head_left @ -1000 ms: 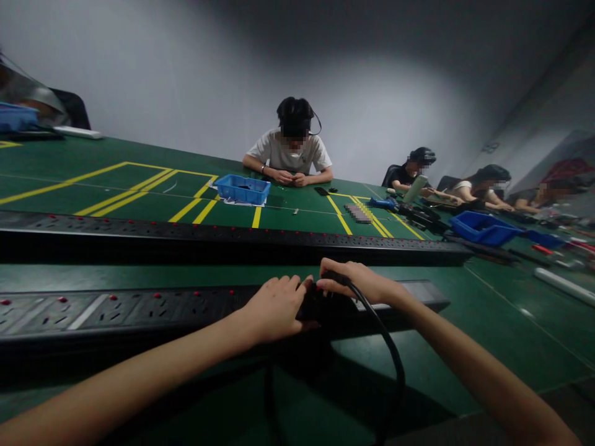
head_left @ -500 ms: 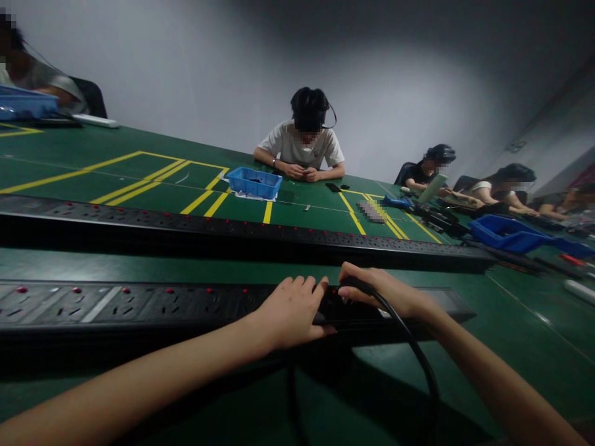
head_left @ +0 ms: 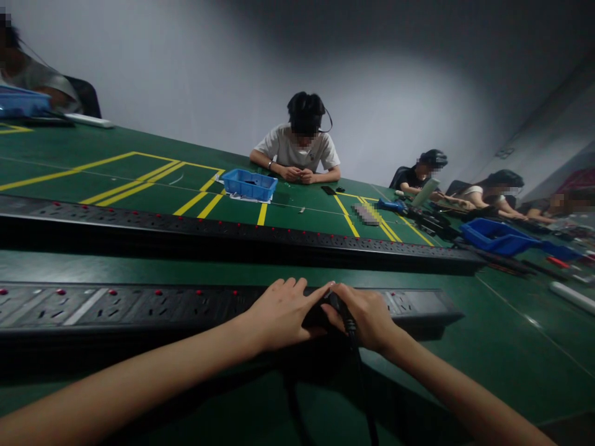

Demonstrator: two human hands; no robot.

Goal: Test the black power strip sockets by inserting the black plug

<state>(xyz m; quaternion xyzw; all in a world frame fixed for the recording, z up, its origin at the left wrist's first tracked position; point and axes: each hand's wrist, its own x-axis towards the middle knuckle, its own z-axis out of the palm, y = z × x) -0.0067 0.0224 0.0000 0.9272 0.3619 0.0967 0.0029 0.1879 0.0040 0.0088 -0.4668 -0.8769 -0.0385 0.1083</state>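
A long black power strip (head_left: 160,310) with a row of sockets and red lights runs across the green table in front of me. My left hand (head_left: 281,313) is closed over it, fingers across the top and thumb down the near side. Right beside it, my right hand (head_left: 369,316) grips a black plug (head_left: 338,302) over the strip's sockets. The plug's cord (head_left: 360,371) hangs down toward me. Its front end is hidden by my fingers, so I cannot tell how far it sits in a socket.
A second long power strip (head_left: 209,241) lies parallel, farther back. Beyond it are yellow tape lines, a light-blue bin (head_left: 248,186) and a dark-blue bin (head_left: 499,237). A co-worker (head_left: 302,148) sits opposite; several others sit at the sides.
My right hand has moved left with the plug, up against my left hand, and the cord now hangs straighter. My left hand stays on the power strip, its index finger stretched toward the plug.
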